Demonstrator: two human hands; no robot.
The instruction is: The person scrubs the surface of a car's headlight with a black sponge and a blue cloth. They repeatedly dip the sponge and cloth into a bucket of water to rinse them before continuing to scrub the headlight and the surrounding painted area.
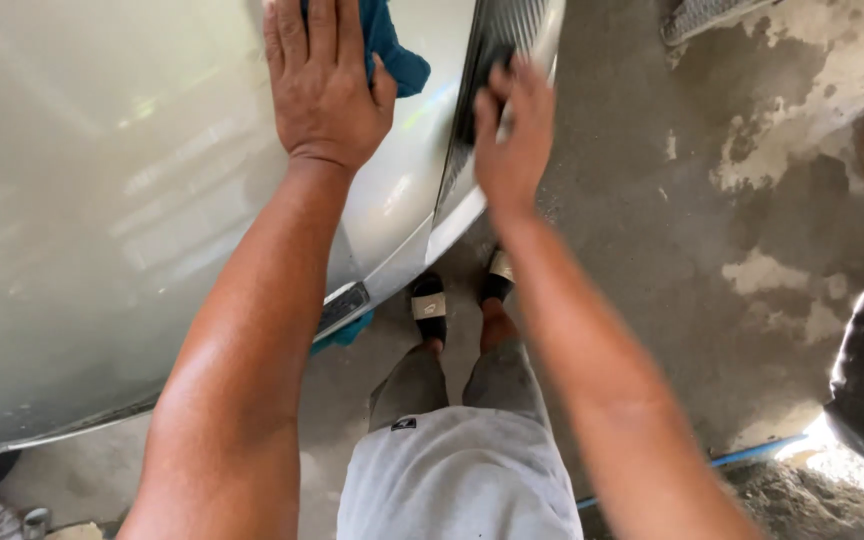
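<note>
Grey concrete floor (652, 230) under me, patchy, with pale worn spots off past my right hand (512, 135). My two feet in black sandals (430, 308) stand on floor, below and between both hands. Thin blue hose (752, 452) lies on floor down by my right arm. Metal grate (702, 15) sits in floor up past right hand. Small teal bit (344, 335) on floor under left arm.
</note>
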